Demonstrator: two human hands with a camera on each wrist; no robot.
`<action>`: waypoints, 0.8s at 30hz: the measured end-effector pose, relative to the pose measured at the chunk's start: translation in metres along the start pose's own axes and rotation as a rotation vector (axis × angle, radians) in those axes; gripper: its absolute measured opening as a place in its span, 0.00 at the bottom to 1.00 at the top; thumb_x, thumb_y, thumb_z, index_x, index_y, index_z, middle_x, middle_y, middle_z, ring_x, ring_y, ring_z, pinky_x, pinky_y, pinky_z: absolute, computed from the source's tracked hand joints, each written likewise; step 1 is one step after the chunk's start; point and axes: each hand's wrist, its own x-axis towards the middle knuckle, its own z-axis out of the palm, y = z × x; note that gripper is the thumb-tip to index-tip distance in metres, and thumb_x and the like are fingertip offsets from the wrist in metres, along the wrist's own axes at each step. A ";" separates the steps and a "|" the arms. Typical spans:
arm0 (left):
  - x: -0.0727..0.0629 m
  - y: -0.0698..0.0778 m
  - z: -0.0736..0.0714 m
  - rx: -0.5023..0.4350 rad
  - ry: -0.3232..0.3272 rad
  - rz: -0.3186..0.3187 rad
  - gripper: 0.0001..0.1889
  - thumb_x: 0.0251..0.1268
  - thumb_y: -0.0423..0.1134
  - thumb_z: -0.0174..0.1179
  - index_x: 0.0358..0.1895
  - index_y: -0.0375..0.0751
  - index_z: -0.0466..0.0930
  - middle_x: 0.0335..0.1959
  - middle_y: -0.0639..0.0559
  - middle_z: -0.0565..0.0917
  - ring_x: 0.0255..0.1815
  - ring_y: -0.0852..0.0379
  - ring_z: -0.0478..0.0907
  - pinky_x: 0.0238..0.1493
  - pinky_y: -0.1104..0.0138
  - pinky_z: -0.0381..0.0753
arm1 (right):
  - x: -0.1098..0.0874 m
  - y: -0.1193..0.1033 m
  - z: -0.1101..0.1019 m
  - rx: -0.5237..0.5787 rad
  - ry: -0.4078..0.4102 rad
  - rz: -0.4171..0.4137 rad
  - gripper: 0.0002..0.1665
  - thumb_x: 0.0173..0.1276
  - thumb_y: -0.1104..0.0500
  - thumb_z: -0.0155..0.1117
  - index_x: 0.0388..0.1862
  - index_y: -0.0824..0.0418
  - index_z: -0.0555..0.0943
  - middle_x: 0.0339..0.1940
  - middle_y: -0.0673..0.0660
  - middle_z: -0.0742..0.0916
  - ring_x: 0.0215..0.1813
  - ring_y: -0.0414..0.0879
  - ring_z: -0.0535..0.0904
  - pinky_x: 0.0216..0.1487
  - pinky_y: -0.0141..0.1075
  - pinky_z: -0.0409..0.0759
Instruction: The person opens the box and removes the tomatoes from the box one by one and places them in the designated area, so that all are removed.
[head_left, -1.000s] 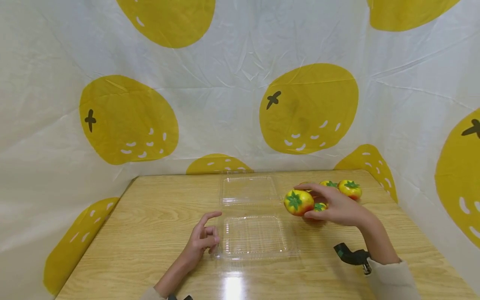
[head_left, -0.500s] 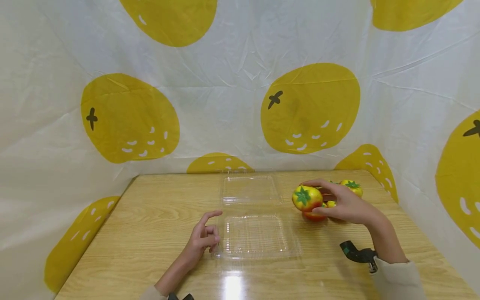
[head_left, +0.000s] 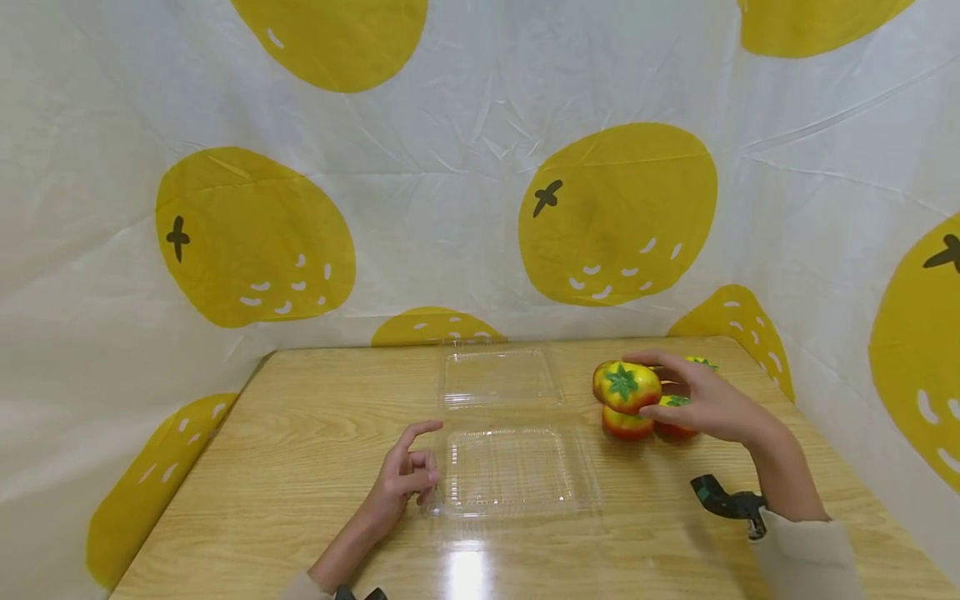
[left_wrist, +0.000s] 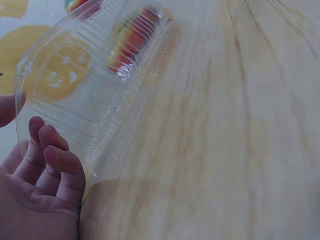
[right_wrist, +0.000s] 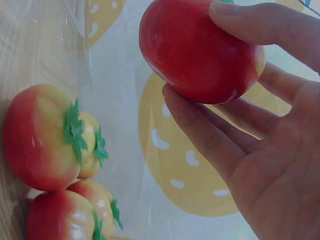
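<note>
My right hand (head_left: pixel 708 400) pinches a yellow-and-red persimmon (head_left: pixel 628 387) with a green star-shaped calyx, thumb on its near side and fingers on its far side. In the right wrist view this persimmon (right_wrist: pixel 200 50) shows its glossy red base. It overlaps other persimmons (head_left: pixel 627 425) grouped at the table's right, some partly hidden by my hand. Beside the left edge of a clear plastic clamshell box (head_left: pixel 513 471), my left hand (head_left: pixel 401 479) rests with fingers loosely curled and index finger reaching forward. The left wrist view has the fingertips (left_wrist: pixel 62 157) right at the box's transparent wall.
The box's lid (head_left: pixel 498 375) lies opened out behind its base, toward the back of the wooden table (head_left: pixel 330 417). White cloth (head_left: pixel 435 242) printed with big yellow fruits hangs at the back and both sides. Light glares off the table's front.
My right hand has carried the persimmon to the right and slightly back, uncovering persimmons below and left of it. My left hand and the box have stayed put.
</note>
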 end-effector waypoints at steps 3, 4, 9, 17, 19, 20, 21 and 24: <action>0.000 0.000 0.000 0.005 -0.007 0.010 0.33 0.68 0.25 0.52 0.76 0.36 0.57 0.25 0.56 0.75 0.19 0.59 0.66 0.20 0.68 0.72 | -0.002 0.003 -0.002 -0.011 0.013 0.002 0.39 0.66 0.59 0.75 0.74 0.54 0.71 0.67 0.58 0.80 0.58 0.29 0.79 0.56 0.25 0.80; 0.001 0.000 0.000 0.006 -0.008 0.010 0.33 0.68 0.25 0.52 0.76 0.36 0.57 0.25 0.56 0.75 0.19 0.59 0.66 0.20 0.68 0.72 | -0.003 0.004 -0.003 -0.013 0.017 0.001 0.38 0.66 0.60 0.75 0.74 0.54 0.71 0.67 0.57 0.80 0.58 0.28 0.79 0.55 0.25 0.80; 0.001 0.000 0.000 0.005 -0.010 0.010 0.33 0.68 0.25 0.52 0.76 0.36 0.57 0.25 0.56 0.75 0.18 0.57 0.65 0.20 0.67 0.71 | -0.006 0.012 -0.007 0.022 0.026 -0.047 0.38 0.66 0.64 0.73 0.74 0.57 0.71 0.67 0.49 0.79 0.59 0.26 0.78 0.56 0.22 0.79; -0.001 -0.002 0.000 0.006 0.014 -0.023 0.34 0.67 0.26 0.53 0.77 0.37 0.56 0.25 0.59 0.76 0.20 0.63 0.68 0.22 0.70 0.72 | -0.011 0.021 -0.014 0.078 0.041 -0.033 0.39 0.67 0.67 0.71 0.75 0.61 0.69 0.66 0.35 0.75 0.61 0.23 0.75 0.56 0.20 0.78; -0.001 -0.002 -0.001 0.012 0.017 -0.025 0.34 0.67 0.26 0.53 0.77 0.38 0.56 0.25 0.59 0.76 0.20 0.63 0.68 0.22 0.70 0.72 | -0.013 0.023 -0.016 0.073 0.051 -0.029 0.39 0.66 0.67 0.71 0.75 0.63 0.69 0.66 0.35 0.75 0.61 0.23 0.75 0.56 0.20 0.78; 0.000 -0.003 -0.001 0.015 0.015 -0.023 0.34 0.67 0.25 0.52 0.77 0.37 0.56 0.25 0.58 0.76 0.20 0.63 0.68 0.21 0.69 0.72 | -0.014 0.024 -0.017 0.068 0.056 -0.028 0.39 0.66 0.68 0.71 0.75 0.63 0.69 0.66 0.35 0.75 0.61 0.22 0.74 0.55 0.20 0.78; 0.000 -0.003 -0.001 0.017 0.014 -0.022 0.34 0.67 0.25 0.52 0.77 0.36 0.56 0.25 0.58 0.76 0.20 0.62 0.67 0.21 0.69 0.71 | -0.015 0.026 -0.018 0.061 0.061 -0.028 0.39 0.66 0.68 0.71 0.75 0.64 0.69 0.66 0.35 0.75 0.61 0.22 0.74 0.55 0.20 0.78; 0.000 -0.003 -0.002 0.021 0.015 -0.020 0.34 0.67 0.24 0.52 0.77 0.35 0.56 0.25 0.58 0.76 0.19 0.60 0.66 0.20 0.68 0.70 | -0.017 0.029 -0.021 0.054 0.073 -0.030 0.38 0.66 0.69 0.70 0.74 0.65 0.68 0.66 0.35 0.74 0.61 0.22 0.74 0.54 0.20 0.79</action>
